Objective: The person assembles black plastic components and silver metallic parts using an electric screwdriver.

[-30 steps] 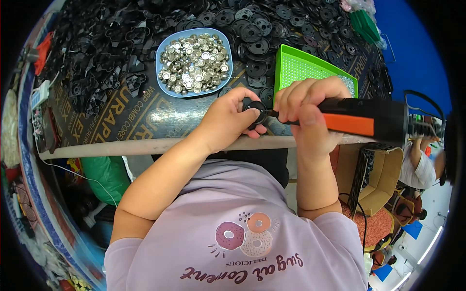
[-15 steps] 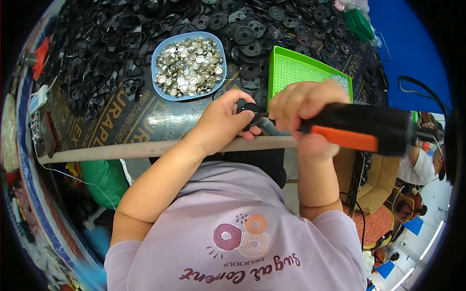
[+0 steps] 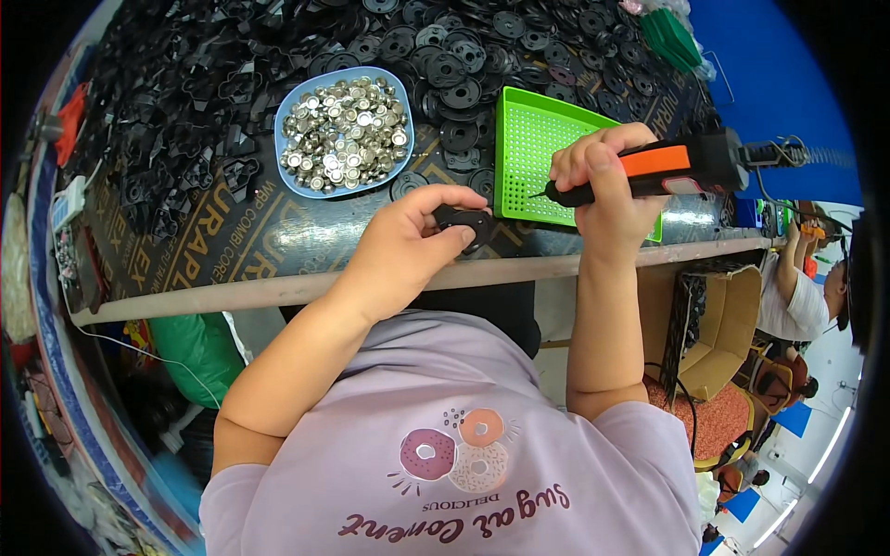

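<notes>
This place looks like a small-parts workshop: heaps of black plastic pieces (image 3: pixel 176 139) cover much of the dark, flat counter (image 3: pixel 311 243), near a rounded light-blue tray (image 3: pixel 324 195) of silver metal caps (image 3: pixel 345 134). A black-and-orange power screwdriver (image 3: pixel 691 165) also shows this.

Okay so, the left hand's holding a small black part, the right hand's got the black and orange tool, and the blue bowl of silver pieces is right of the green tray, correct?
Not quite: the head view shows the blue bowl of silver pieces left of the green tray. The left hand does hold a small black part, the right hand the black and orange tool.
</notes>
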A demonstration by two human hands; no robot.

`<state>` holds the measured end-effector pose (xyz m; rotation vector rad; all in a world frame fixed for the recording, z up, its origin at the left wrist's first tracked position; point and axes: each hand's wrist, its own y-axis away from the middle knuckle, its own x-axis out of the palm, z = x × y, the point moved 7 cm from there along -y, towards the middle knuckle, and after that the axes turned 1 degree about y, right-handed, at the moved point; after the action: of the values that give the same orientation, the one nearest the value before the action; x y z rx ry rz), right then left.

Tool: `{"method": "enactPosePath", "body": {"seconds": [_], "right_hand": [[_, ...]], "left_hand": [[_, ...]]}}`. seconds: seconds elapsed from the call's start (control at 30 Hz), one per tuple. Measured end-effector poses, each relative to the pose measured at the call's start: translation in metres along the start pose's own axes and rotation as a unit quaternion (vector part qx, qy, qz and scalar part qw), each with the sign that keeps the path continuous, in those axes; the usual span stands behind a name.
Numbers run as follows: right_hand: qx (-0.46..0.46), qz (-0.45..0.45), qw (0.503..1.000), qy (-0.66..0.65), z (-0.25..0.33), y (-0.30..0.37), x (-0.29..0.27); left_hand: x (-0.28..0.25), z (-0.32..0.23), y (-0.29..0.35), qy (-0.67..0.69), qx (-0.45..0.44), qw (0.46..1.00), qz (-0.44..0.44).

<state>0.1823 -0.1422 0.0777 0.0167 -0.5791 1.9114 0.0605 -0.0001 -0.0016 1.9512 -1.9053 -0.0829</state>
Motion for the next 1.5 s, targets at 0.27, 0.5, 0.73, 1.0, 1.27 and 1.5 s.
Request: {"method": "enactPosePath", "body": {"seconds": [0.27,0.5,0.73,1.0,1.27,1.5], "right_hand": [[0.002,0.0,1.0,0.009,-0.003,0.001,0.0],[-0.009,0.0,0.999,0.033,0.0,0.003,0.003],[-0.022,0.033,0.997,-0.066,0.026,0.0,0.006],[-0.01,0.108,0.994,-0.032,0.025,0.021,0.053],[-0.005,0.115,0.993,-0.031,0.013,0.024,0.058],[0.011,0.152,0.988,-0.032,0.011,0.026,0.064]], "left_hand": [[0.003,0.011,0.0,0.192,-0.049,0.979,-0.04],[0.005,0.021,-0.006,0.148,-0.082,0.985,0.001],[0.004,0.022,-0.009,0.202,-0.082,0.976,-0.014],[0.005,0.023,-0.009,0.198,-0.077,0.977,-0.019],[0.004,0.024,-0.009,0.208,-0.075,0.975,-0.009],[0.004,0.025,-0.01,0.205,-0.065,0.976,-0.005]]}}
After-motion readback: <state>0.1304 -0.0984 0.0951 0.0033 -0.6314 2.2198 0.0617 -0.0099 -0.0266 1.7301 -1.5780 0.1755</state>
